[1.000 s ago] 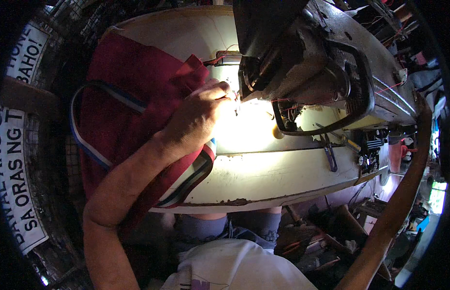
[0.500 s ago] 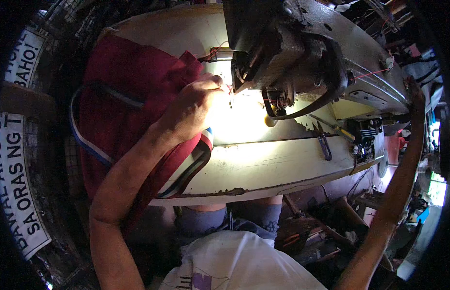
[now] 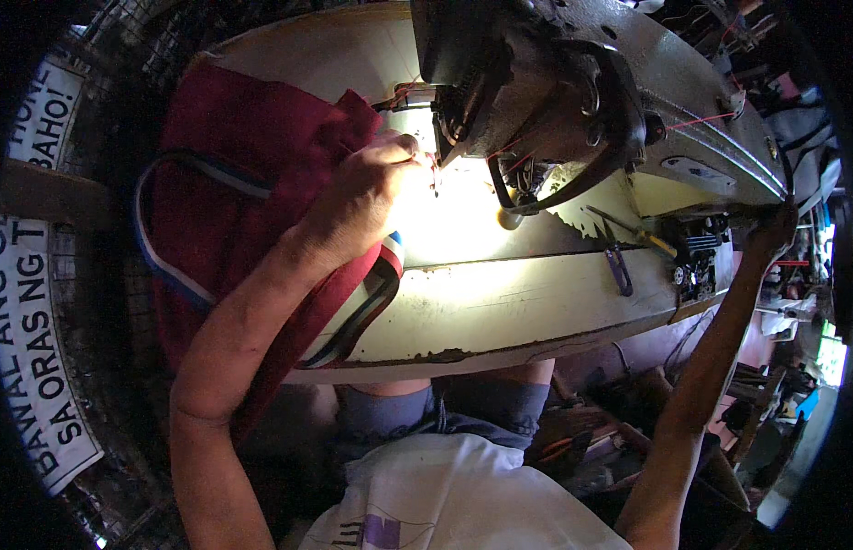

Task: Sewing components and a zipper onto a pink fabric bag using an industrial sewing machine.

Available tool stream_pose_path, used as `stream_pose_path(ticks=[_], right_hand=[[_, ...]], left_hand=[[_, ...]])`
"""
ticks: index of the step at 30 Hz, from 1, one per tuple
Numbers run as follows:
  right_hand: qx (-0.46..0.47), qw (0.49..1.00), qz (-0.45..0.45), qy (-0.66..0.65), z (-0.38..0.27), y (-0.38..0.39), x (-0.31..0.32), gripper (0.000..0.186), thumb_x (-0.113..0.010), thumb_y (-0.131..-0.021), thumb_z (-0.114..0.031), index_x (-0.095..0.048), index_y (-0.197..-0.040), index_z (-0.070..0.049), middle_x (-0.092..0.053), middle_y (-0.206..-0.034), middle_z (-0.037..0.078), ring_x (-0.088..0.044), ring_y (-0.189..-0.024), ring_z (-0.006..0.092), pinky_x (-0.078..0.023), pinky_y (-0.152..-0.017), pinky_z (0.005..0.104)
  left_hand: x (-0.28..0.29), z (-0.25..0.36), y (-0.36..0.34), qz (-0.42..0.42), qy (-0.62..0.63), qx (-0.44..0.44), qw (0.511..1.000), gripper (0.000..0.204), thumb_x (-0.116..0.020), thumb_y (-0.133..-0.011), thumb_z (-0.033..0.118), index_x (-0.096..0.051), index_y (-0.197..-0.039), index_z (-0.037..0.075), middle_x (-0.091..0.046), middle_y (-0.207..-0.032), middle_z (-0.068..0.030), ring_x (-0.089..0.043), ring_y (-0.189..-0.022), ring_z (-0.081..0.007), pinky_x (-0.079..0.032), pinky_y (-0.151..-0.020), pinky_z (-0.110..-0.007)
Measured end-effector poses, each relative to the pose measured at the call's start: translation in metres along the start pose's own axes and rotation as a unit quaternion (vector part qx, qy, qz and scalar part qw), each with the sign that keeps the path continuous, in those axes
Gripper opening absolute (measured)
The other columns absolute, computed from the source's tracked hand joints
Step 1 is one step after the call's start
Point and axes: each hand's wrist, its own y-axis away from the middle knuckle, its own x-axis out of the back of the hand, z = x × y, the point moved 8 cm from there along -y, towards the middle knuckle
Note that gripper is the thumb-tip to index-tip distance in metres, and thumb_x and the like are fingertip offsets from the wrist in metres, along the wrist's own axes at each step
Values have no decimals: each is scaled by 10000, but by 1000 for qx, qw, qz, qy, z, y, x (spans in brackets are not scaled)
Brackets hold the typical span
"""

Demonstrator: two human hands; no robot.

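My left hand [image 3: 376, 179], fingers pinched, is beside the lit needle area [image 3: 436, 170] of a dark sewing machine [image 3: 536, 101]; what the fingertips hold is too small and glared to make out. Under and beside that wrist lies dark red cloth [image 3: 234, 128] with striped blue, white and red trim [image 3: 174, 275]. My right hand [image 3: 773, 229] curls on the handwheel [image 3: 789, 188] at the machine's right end, in shadow. Red thread [image 3: 697, 119] runs along the machine.
The worn pale table [image 3: 518, 325] spans the middle, with scissors [image 3: 619, 270], a yellow-handled tool [image 3: 656, 243] and a small black mechanism [image 3: 697, 275] at its right. Printed signs [image 3: 42, 357] stand at the far left. Dark clutter [image 3: 591, 431] lies below.
My right hand first went up along the machine's right end, then came down and inward. My left hand has shifted slightly left and up in view, along with the whole scene.
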Motion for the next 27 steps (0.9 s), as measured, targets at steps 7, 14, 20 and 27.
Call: stream_pose_path(ticks=[7,14,20,27], right_hand=[[167,955,29,244,-23,13,0,370,-480,-982,-176,-564,-1308,-22,-631,-1125,189,-616,-986,328,-507,-875,418],[-175,943,-20,-283,71,93,-54,261,-582,-906,-103,-576,-1159,-38,-620,-1105,101,-590,-998,244,-505,-874,395],[-9,1000,-11,13,2,73,-13,310,-605,-914,-98,-575,-1206,0,-623,-1117,130,-605,-1018,266,-498,-905,373],[42,969,-99,-223,-316,129,44,269,-668,-888,-56,-600,-1144,-8,-627,-1096,132,-632,-970,272,-508,-880,357]], left_hand=[[-2,-3,4,-1,-15,40,999,63,-633,-802,44,-630,-858,17,-587,-908,-131,-609,-915,-292,-523,-813,-388],[-5,-1,7,2,-34,9,999,83,-631,-791,42,-636,-869,13,-590,-917,-134,-611,-895,-293,-521,-792,-384],[-16,17,23,66,-97,108,987,117,-594,-777,6,-618,-889,-18,-575,-936,-172,-592,-906,-335,-510,-815,-418],[-26,37,25,85,-225,167,956,224,-586,-724,-47,-587,-948,-34,-568,-983,-187,-564,-972,-356,-469,-939,-421]])
